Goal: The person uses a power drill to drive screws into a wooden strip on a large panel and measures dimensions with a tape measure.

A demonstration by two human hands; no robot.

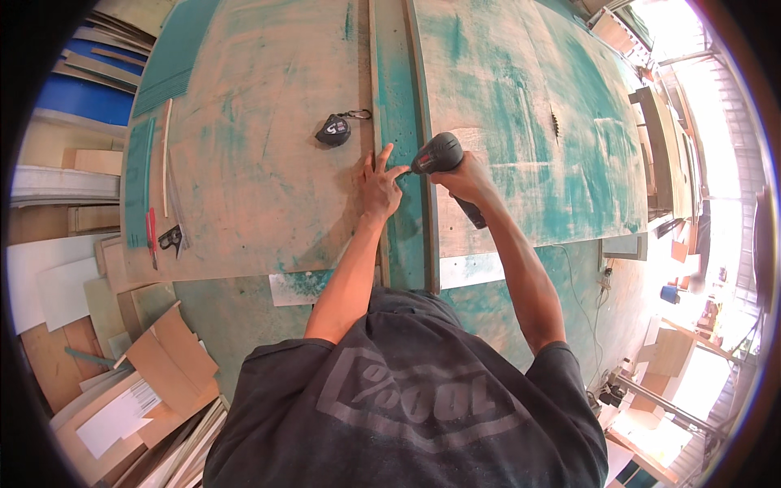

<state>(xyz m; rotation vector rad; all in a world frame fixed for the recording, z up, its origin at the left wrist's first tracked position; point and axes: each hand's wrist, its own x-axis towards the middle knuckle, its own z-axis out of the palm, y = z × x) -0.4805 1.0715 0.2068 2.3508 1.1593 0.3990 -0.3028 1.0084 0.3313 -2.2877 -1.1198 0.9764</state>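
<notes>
My right hand is wrapped round the grip of a dark cordless drill. Its nose points left, toward a long wooden strip that stands along a green channel. My left hand rests over the left strip with its fingers spread. One fingertip reaches close to the drill's tip; whether a screw is between them is too small to tell. Just beyond my left hand, a black tape measure with a carabiner clip lies on the board.
A large green-stained worktable spreads on both sides. Red-handled tool, black square head and thin stick lie at its left. A spiral drill bit lies right. Cardboard and offcuts crowd the left; a cable crosses the floor.
</notes>
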